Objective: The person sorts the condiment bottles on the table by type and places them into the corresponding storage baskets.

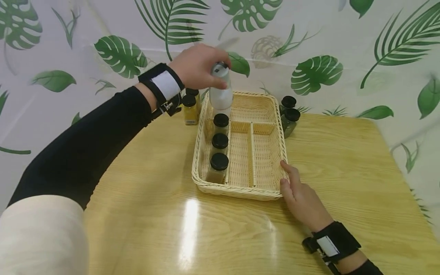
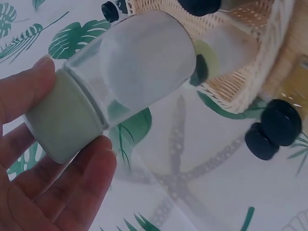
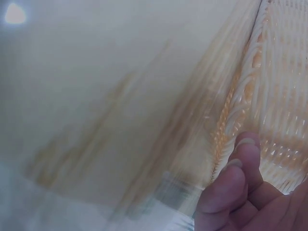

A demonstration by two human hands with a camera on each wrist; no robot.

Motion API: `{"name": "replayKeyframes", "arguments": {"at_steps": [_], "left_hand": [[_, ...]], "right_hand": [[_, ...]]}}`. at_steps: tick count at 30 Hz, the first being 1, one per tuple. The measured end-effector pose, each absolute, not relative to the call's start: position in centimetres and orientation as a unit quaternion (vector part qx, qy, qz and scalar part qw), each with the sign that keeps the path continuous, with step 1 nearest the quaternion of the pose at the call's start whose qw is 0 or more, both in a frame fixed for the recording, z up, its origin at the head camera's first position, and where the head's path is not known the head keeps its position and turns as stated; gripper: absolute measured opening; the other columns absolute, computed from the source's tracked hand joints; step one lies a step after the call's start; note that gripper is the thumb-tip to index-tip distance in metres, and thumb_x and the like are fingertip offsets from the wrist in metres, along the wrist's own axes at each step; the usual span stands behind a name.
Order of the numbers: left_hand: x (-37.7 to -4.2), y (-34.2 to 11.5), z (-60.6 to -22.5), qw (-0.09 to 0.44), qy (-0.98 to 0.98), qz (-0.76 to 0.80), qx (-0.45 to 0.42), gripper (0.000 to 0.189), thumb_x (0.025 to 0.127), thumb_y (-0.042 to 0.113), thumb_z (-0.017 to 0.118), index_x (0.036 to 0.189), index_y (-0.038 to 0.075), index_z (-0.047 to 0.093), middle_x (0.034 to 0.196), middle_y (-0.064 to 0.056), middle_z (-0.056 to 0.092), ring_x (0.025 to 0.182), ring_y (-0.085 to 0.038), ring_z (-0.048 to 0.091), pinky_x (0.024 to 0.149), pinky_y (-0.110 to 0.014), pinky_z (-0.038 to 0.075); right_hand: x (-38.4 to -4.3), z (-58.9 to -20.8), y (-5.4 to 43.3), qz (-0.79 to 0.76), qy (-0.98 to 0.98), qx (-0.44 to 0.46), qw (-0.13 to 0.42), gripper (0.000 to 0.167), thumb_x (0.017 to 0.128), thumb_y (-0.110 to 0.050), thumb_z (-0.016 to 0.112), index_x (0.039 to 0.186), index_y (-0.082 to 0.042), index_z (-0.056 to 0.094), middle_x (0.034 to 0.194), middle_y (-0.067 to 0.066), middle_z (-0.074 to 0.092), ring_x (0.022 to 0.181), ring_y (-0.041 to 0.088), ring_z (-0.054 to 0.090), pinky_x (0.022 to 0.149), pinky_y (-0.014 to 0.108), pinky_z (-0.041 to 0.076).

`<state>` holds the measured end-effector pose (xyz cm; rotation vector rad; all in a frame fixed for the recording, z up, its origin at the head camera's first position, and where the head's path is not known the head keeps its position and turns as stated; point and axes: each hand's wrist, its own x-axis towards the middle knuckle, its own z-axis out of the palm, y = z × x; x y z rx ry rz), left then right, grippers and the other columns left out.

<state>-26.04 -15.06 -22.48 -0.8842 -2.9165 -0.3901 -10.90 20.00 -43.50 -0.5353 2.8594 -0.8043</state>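
Observation:
My left hand (image 1: 201, 68) grips a clear glass jar (image 1: 221, 97) with white contents, holding it by its pale lid (image 2: 65, 115). That jar is over the back left part of a wicker basket (image 1: 240, 193) with dividers. Three black-lidded jars (image 1: 219, 162) stand in a row in the basket's long left compartment. At the basket's front right corner, my right hand (image 1: 302, 196) holds the rim with thumb and fingers; the right wrist view shows its fingertips (image 3: 248, 147) against the woven wall. Part of that hand's grip is hidden.
Black-lidded jars with yellow contents (image 1: 190, 110) stand on the wooden table (image 1: 144, 214), left of the basket. Two more dark-lidded jars (image 1: 290, 120) stand close to its right side. A leaf-patterned covering (image 1: 261, 42) rises behind the table.

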Motion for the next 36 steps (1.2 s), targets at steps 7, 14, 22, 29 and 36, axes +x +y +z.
{"name": "replayKeyframes", "arguments": {"at_steps": [7,14,22,29,36], "left_hand": [[-27.0,-13.1,-23.1,0.051,-0.952,-0.127,-0.275,0.043,0.091,0.037,0.073,0.126,0.014,0.065,0.124,-0.006,0.065,0.103,-0.023,0.057,0.084,-0.039,0.049],[-28.0,-11.2,-24.5,0.047,-0.952,-0.119,-0.278,0.045,0.092,0.037,0.072,0.128,0.013,0.063,0.123,-0.008,0.066,0.109,-0.025,0.059,0.089,-0.040,0.049],[-29.2,-9.0,-26.5,0.029,-0.957,-0.106,-0.268,0.047,0.092,0.042,0.071,0.131,0.018,0.061,0.125,-0.005,0.065,0.109,-0.024,0.059,0.086,-0.041,0.050],[-29.4,-8.8,-28.8,0.022,-0.956,-0.104,-0.272,0.048,0.092,0.042,0.070,0.134,0.020,0.061,0.127,-0.007,0.063,0.108,-0.025,0.059,0.084,-0.042,0.052],[-30.2,-8.7,-29.9,0.021,-0.957,-0.116,-0.266,0.048,0.092,0.041,0.070,0.134,0.020,0.060,0.129,-0.007,0.063,0.105,-0.026,0.060,0.082,-0.041,0.052]], "right_hand": [[-11.1,-43.6,19.4,-0.263,0.946,-0.185,0.032,0.053,0.109,-0.032,0.034,0.157,-0.013,0.020,0.128,0.030,0.058,0.070,0.021,0.059,0.062,0.040,0.049],[-11.1,-43.8,18.6,-0.260,0.948,-0.180,0.041,0.053,0.109,-0.034,0.034,0.157,-0.015,0.020,0.122,0.029,0.062,0.070,0.020,0.058,0.063,0.039,0.049],[-10.9,-43.9,18.4,-0.261,0.949,-0.172,0.032,0.053,0.109,-0.034,0.035,0.157,-0.015,0.020,0.141,0.028,0.052,0.086,0.026,0.068,0.076,0.050,0.055],[-10.5,-44.4,17.6,-0.269,0.947,-0.172,0.027,0.053,0.109,-0.033,0.036,0.156,-0.016,0.021,0.146,0.023,0.050,0.089,0.026,0.068,0.079,0.050,0.055],[-10.4,-44.1,17.0,-0.271,0.948,-0.168,0.015,0.052,0.109,-0.034,0.036,0.156,-0.017,0.023,0.154,0.015,0.043,0.090,0.022,0.068,0.077,0.045,0.056]]}}
